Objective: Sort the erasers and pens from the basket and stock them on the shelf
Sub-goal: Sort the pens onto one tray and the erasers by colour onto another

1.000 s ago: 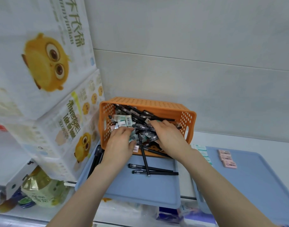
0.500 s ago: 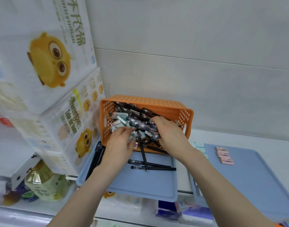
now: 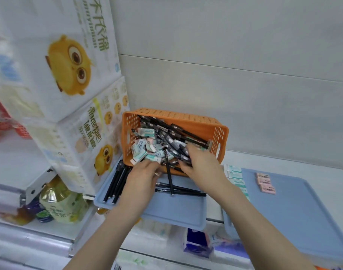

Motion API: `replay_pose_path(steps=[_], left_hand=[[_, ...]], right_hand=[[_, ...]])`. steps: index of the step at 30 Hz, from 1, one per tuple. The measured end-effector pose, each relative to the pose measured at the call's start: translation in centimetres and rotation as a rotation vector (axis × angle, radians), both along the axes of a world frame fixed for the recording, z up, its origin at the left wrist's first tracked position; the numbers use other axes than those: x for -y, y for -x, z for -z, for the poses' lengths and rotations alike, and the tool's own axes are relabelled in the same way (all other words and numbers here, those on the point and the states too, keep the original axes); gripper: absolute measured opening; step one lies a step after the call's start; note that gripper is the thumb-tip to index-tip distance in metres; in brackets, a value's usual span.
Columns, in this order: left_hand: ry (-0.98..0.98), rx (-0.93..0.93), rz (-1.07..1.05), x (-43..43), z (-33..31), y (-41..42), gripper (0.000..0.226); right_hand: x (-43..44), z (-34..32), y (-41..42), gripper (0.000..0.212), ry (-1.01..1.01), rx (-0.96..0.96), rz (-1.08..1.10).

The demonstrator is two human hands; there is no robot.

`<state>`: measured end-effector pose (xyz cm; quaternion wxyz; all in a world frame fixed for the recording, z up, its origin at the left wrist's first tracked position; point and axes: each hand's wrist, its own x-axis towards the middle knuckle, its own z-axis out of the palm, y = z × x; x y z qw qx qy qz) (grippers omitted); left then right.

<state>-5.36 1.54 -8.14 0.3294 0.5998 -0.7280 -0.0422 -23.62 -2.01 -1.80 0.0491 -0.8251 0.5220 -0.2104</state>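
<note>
Both forearms reach forward and up from the bottom edge, bare, converging at the near rim of the orange basket [image 3: 188, 118], which is tipped toward the person.

Left hand [image 3: 142, 177]: palm down, fingers loosely curled, tips at the basket's near-left corner, touching a white-and-teal eraser [image 3: 153, 158]. Grip on it unclear, fingers partly hide it; cannot tell if it pinches or only touches. Just ahead of the fingertips, a heap of erasers [image 3: 145, 143] in the basket's left half.

Right hand [image 3: 200, 164]: palm down, fingers bent and closed over a bundle of black pens [image 3: 178, 149] at the basket's near-right side. Holding them, hand narrow. More pens run diagonally beyond its fingers to the far rim.

One pen [image 3: 169, 175] hangs out of the basket between the two hands, pointing down toward the person. Under the left wrist, a blue tray [image 3: 178, 211] with two loose pens [image 3: 183, 190] lying crosswise. Left of the left hand, a row of black pens [image 3: 116, 184] along the tray edge. Right of the right forearm, a second blue tray [image 3: 295, 207] with pink erasers [image 3: 265, 182] stacked on it; teal erasers [image 3: 234, 175] lie just beside the forearm, between the trays.
</note>
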Motion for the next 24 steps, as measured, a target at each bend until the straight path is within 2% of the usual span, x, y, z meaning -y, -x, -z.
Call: replay_pose_path(steps=[5, 11, 17, 22, 24], left_hand=[[0.074, 0.026, -0.104, -1.1, 0.9, -1.1, 0.044], [0.038, -0.003, -0.203, -2.4, 1.1, -2.4, 0.037], [0.026, 0.004, -0.302, -4.4, 1.0, -3.6, 0.027], [-0.006, 0.164, -0.181, -2.9, 1.6, -2.0, 0.019], [0.007, 0.155, -0.157, -2.2, 1.5, -1.1, 0.019]], right_hand=[[0.1, 2.7, -2.4, 0.030, -0.106, -0.097, 0.031], [0.0, 3.4, -3.7, 0.026, -0.147, -0.132, 0.033], [-0.7, 1.3, -0.5, 0.032, -0.133, 0.072, -0.051], [-1.2, 1.0, 1.7, 0.023, -0.229, 0.291, -0.013], [-1.6, 0.9, 2.2, 0.018, -0.296, 0.396, -0.010]])
